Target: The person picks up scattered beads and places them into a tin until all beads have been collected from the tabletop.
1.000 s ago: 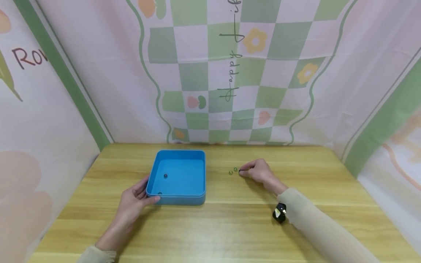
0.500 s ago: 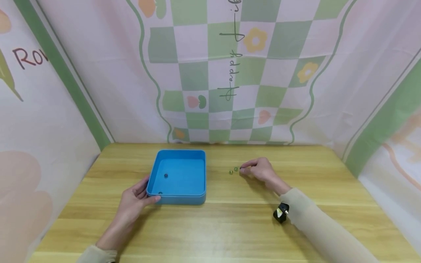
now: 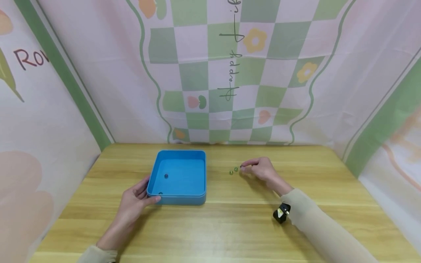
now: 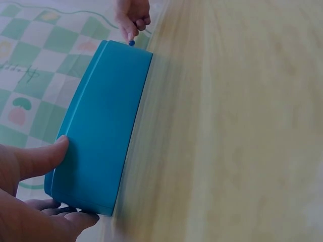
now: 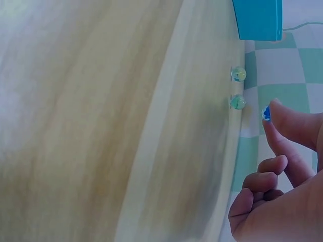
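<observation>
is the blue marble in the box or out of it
Out: the right hand pinches the blue marble, right of the box in the head view.

We are seeing the square blue box (image 3: 184, 175) standing on the yellow wood-grain table (image 3: 230, 233), left of two round clear-green balls (image 3: 231, 172) and one round blue ball (image 5: 266, 113). Inside it, we are finding a round dark ball (image 3: 166, 176) left of centre and another, partly hidden round ball (image 3: 160, 193) by the near left corner.
</observation>
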### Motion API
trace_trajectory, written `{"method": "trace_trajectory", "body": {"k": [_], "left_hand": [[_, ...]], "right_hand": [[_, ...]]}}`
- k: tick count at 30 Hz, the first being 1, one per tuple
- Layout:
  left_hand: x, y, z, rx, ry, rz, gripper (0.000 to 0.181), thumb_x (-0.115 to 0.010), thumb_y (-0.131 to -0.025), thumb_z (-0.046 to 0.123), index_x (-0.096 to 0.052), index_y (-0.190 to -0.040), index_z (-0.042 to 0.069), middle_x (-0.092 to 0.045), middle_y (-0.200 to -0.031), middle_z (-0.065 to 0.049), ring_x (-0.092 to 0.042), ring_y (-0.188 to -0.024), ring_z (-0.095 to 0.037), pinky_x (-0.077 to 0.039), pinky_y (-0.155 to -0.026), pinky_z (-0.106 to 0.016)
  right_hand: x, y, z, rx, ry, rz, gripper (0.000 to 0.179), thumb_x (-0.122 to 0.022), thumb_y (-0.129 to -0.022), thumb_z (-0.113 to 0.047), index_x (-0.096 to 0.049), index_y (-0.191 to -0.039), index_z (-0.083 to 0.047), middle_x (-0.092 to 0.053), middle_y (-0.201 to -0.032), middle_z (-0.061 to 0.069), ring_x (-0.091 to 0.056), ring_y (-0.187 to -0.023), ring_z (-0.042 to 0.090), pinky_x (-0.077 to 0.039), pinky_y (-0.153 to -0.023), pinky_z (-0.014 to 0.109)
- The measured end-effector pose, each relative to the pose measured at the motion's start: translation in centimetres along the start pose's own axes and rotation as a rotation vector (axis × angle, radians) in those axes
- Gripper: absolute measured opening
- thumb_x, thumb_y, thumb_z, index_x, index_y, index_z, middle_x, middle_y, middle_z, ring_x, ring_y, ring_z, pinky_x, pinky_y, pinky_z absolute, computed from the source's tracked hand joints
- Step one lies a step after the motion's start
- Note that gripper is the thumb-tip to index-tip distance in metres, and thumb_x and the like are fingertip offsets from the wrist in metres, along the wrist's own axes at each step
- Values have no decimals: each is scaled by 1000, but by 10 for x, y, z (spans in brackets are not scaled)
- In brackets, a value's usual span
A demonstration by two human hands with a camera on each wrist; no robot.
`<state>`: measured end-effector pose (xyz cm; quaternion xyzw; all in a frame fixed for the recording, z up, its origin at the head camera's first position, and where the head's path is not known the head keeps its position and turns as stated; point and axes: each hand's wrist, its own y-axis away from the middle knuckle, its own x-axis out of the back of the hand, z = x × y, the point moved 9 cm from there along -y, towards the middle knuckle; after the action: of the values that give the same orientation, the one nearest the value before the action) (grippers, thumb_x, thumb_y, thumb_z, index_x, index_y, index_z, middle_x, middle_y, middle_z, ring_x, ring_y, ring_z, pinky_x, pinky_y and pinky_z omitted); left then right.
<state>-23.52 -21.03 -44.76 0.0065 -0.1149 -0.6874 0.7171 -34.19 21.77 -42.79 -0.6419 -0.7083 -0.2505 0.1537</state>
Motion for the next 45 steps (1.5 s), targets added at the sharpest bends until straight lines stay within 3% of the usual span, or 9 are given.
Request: {"method": "trace_trajectory", "body": {"k": [18,30,40,45], "left_hand": [[0,0,1,4,2,1,87,-80,-91,-2,-32,-164,1,-29,-168,-21,-32,-153,-37,-39,-115,-38],[-1,1,2,3,-3,4,87,-80,-91,-2,-32,-164,1,-30,-168,-21,-33,-153,-37,-39,-115,-38],[-1,1,2,-7,-12,4,86,-80,-92,-2,-32,-163,1,-30,-168,-21,-33,-152,-38,-39,-114,-38],[-1,0,2,-9,-16,5,86,-80,-92,-2,-32,-163,0,-30,-168,-22,-33,-152,-38,-39,-115,-38]], "right_hand": [[1,3,-6,-20,-48,-3,30,-81,-94,-19,-79,-119,-3,-57,-148,23,-37,-147,46,-27,-122,63],[-3,5,-17,-7,-65,-4,30,-80,-95,-23,-79,-119,-5,-61,-145,21,-47,-140,41,-41,-115,55],[-10,6,-34,6,-105,-33,33,-80,-95,-23,-78,-123,-5,-60,-147,19,-40,-146,42,-27,-123,63],[-14,5,-41,2,-117,-37,34,-81,-94,-22,-78,-123,-5,-59,-148,19,-40,-146,42,-27,-123,63]]}}
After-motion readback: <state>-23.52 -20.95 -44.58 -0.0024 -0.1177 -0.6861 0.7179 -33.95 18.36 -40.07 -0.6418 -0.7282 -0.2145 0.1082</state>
